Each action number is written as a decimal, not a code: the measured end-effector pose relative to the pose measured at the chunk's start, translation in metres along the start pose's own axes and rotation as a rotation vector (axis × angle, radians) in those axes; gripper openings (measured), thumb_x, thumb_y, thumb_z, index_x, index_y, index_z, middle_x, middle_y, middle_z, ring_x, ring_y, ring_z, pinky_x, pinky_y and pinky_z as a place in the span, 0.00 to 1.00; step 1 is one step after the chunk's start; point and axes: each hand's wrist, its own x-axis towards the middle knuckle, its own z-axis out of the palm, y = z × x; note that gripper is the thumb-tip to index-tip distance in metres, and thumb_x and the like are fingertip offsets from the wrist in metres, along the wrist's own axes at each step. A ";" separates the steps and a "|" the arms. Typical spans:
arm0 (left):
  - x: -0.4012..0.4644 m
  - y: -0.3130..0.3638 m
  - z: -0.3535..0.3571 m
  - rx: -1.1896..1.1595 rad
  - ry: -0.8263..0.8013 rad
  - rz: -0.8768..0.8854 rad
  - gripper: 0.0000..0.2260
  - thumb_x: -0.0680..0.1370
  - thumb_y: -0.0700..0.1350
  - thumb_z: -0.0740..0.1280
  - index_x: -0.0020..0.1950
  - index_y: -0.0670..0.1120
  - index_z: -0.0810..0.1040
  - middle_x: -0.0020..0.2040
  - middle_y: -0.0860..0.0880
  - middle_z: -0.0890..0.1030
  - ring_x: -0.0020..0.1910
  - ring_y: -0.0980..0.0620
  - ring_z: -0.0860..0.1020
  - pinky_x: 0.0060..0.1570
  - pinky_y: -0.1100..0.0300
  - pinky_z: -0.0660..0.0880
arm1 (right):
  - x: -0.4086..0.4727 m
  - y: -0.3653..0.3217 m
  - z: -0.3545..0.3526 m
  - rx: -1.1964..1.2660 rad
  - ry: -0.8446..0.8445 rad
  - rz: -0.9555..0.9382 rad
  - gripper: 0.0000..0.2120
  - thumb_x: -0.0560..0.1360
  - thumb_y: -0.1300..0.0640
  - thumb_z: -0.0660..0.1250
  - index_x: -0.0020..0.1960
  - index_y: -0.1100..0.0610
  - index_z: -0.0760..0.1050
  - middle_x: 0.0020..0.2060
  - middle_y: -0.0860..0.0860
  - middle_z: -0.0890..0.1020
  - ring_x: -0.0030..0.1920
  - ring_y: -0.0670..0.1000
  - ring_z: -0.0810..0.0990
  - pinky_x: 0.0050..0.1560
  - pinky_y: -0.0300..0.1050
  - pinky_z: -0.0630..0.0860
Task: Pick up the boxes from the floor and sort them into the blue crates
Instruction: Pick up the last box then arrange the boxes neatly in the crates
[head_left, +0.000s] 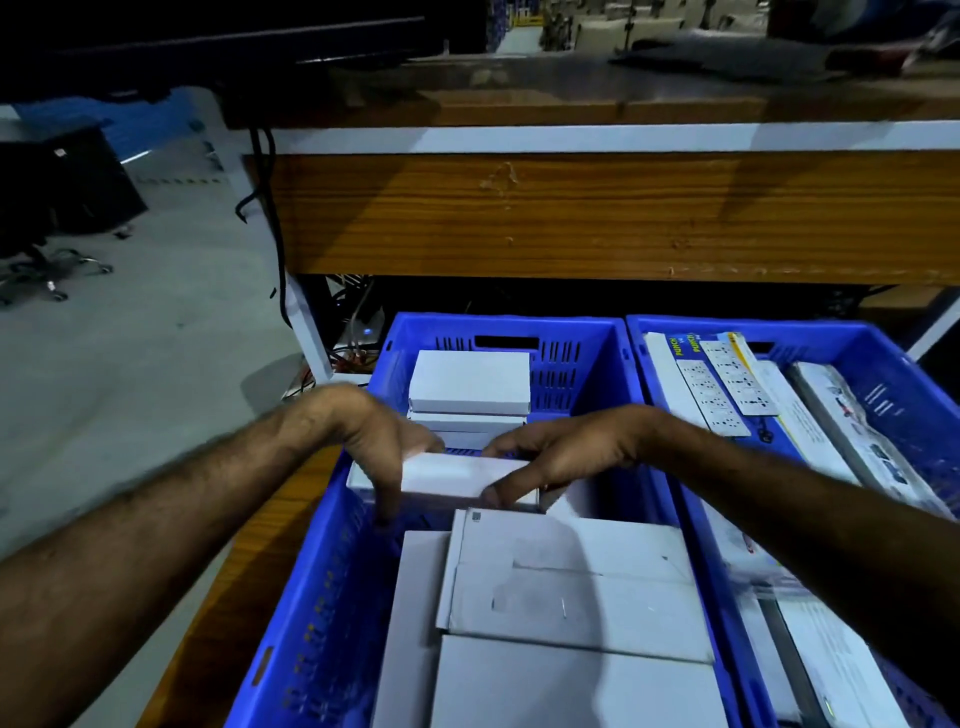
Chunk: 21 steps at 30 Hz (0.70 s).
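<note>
A small white box (452, 475) is held over the middle of the left blue crate (317, 597). My left hand (374, 441) grips its left end and my right hand (550, 457) grips its right end. Beneath it the crate holds more white boxes: a stack (470, 387) at the far end and larger flat ones (571, 577) at the near end. The right blue crate (914, 384) holds printed long boxes (717, 384) and packages wrapped in plastic.
Both crates stand in front of a wooden workbench (571, 213) with a white edge strip. Black cables (270, 218) hang at its left leg. Grey floor (130, 374) spreads to the left, with a chair base (47, 270) farther off.
</note>
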 end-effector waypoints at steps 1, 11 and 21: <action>-0.003 -0.004 -0.008 -0.033 0.028 -0.005 0.32 0.68 0.43 0.81 0.69 0.51 0.70 0.60 0.51 0.79 0.58 0.52 0.78 0.49 0.65 0.76 | -0.001 0.000 -0.005 0.004 0.045 -0.023 0.23 0.71 0.41 0.76 0.63 0.46 0.77 0.59 0.53 0.83 0.60 0.58 0.82 0.62 0.54 0.80; 0.016 -0.034 -0.041 -0.006 0.588 0.036 0.48 0.66 0.53 0.82 0.79 0.54 0.58 0.66 0.49 0.67 0.65 0.49 0.71 0.62 0.61 0.68 | 0.032 0.030 -0.047 -0.405 0.709 -0.265 0.39 0.66 0.44 0.81 0.72 0.49 0.69 0.64 0.51 0.74 0.64 0.50 0.71 0.63 0.38 0.70; 0.081 -0.047 -0.042 0.226 0.895 -0.063 0.52 0.60 0.53 0.84 0.77 0.49 0.58 0.65 0.43 0.70 0.64 0.40 0.71 0.58 0.49 0.72 | 0.075 0.022 -0.057 -0.656 0.934 0.027 0.40 0.68 0.45 0.79 0.74 0.46 0.63 0.67 0.58 0.63 0.65 0.62 0.70 0.54 0.57 0.78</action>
